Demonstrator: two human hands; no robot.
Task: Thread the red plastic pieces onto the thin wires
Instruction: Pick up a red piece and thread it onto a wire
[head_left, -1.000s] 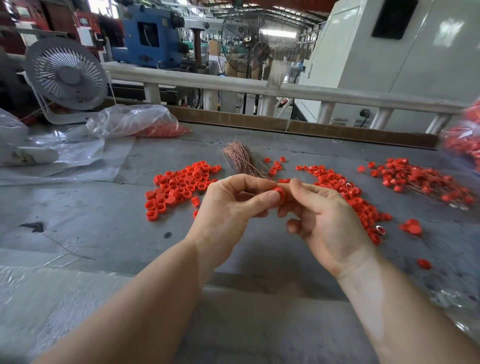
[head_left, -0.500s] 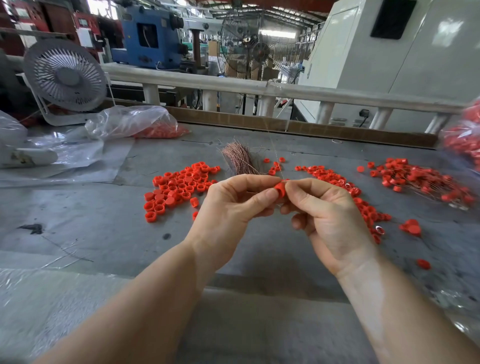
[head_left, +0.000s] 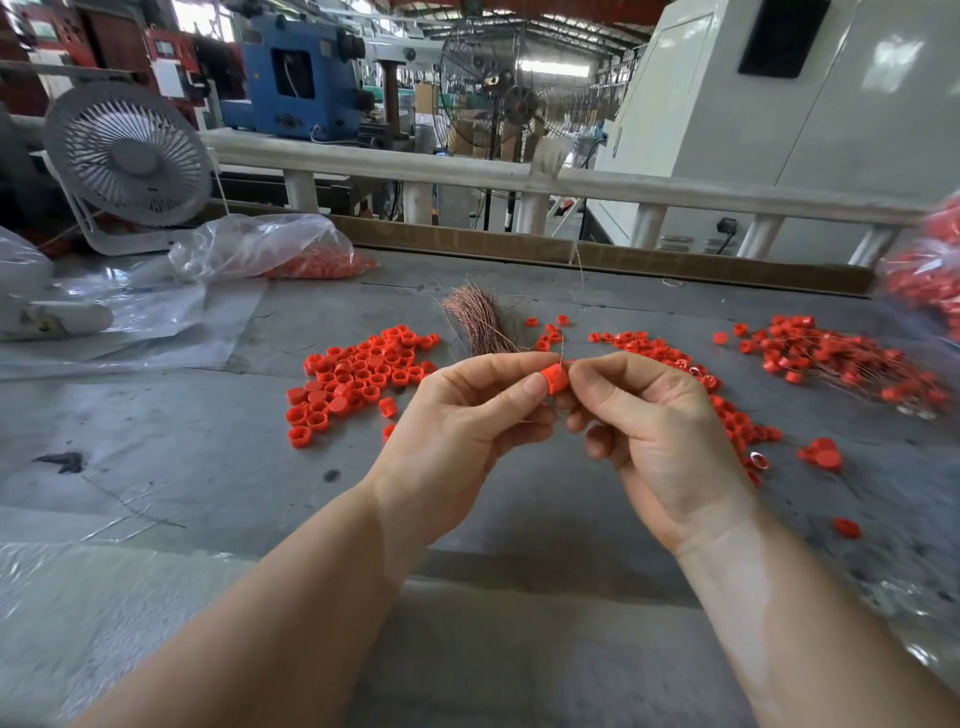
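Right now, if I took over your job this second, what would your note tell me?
Left hand: pinches a red cap.
Right hand: pinches a thin wire at the cap; the wire runs up from there. Whether it is through the cap yet, I cannot tell.
Loose caps lie left of the hands, more to the right. The wire bundle lies behind the hands.
Done: a pile of wired caps at far right.
Left: finish this cap, then thread the loose ones.
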